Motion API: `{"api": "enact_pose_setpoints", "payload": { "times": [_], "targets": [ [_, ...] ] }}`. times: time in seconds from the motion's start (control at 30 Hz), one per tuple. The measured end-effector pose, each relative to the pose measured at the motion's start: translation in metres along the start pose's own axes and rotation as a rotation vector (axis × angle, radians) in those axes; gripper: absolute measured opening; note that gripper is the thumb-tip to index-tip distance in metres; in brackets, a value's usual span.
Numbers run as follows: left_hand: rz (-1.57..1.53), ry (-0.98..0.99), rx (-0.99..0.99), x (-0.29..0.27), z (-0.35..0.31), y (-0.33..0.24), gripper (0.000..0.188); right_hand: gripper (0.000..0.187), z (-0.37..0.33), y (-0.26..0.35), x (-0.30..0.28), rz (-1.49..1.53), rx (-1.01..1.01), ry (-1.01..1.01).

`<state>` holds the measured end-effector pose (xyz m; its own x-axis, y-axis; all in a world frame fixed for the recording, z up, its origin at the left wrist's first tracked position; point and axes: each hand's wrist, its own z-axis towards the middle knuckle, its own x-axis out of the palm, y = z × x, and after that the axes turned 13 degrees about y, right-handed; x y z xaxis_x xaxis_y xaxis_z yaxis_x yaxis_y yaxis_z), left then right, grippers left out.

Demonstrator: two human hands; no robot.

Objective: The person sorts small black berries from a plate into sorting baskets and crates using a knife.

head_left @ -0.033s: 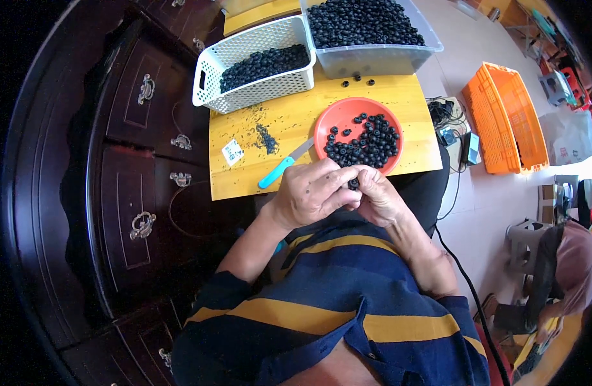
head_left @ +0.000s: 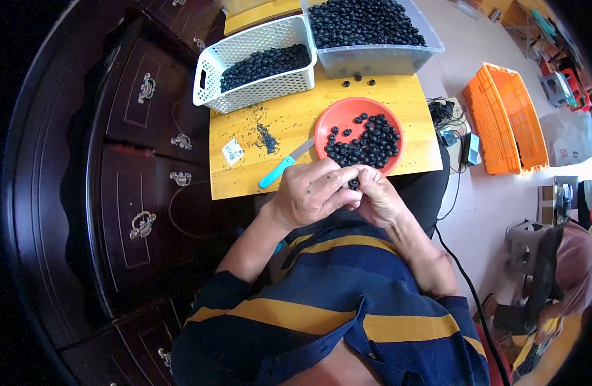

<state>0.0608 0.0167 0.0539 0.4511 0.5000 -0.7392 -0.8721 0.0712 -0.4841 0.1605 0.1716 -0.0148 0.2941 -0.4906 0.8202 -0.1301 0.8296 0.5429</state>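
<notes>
The small dark bead (head_left: 354, 183) sits pinched between my two hands just off the desk's near edge, below the orange plate (head_left: 338, 116). My left hand (head_left: 309, 193) has its grip clenched on it, and my right hand (head_left: 379, 196) presses on it from the other side. Nothing has shifted since the earlier frame. The teal-handled knife (head_left: 280, 170) lies on the desk (head_left: 289, 122) by the near edge, its handle just beside my left knuckles.

Dark berry (head_left: 354, 184) mostly hidden btwn fingers; grey bin (head_left: 373, 61) cut off at top.
</notes>
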Motion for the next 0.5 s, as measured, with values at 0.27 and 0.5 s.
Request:
{"api": "enact_pose_setpoints", "payload": {
  "times": [0.27, 0.5],
  "targets": [
    [0.148, 0.018, -0.013, -0.004, -0.002, 0.0, 0.037, 0.042, 0.004, -0.007, 0.018, -0.02, -0.07, -0.163],
    [0.095, -0.061, -0.01, 0.0, -0.001, -0.002, 0.033, 0.036, 0.005, -0.01, 0.023, 0.026, -0.134, -0.146]
  ]
}}
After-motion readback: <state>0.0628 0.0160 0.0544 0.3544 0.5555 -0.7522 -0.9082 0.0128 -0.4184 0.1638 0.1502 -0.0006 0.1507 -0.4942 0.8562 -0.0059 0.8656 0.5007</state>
